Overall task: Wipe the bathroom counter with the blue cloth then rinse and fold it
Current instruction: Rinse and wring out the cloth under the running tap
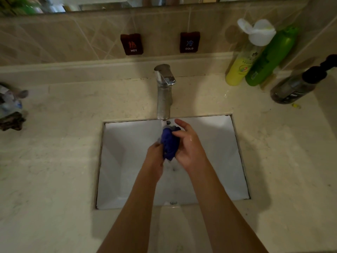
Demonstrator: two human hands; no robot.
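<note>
Head view showed the blue cloth bunched over the white sink, under the faucet. Left hand and right hand each kept a curled grip around it, above the beige worktop.

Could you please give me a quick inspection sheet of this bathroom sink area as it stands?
Surface: beige stone counter around a white rectangular sink.
Job's things: blue cloth, bunched under the chrome faucet.
Clutter: yellow bottle, green bottle, dark pump bottle at back right; blurred items at the left edge.
Hands: left hand and right hand both grip the cloth.
Cables: nothing seen.
Surroundings: tiled wall with HOT tag and COLD tag; mirror above.
</note>
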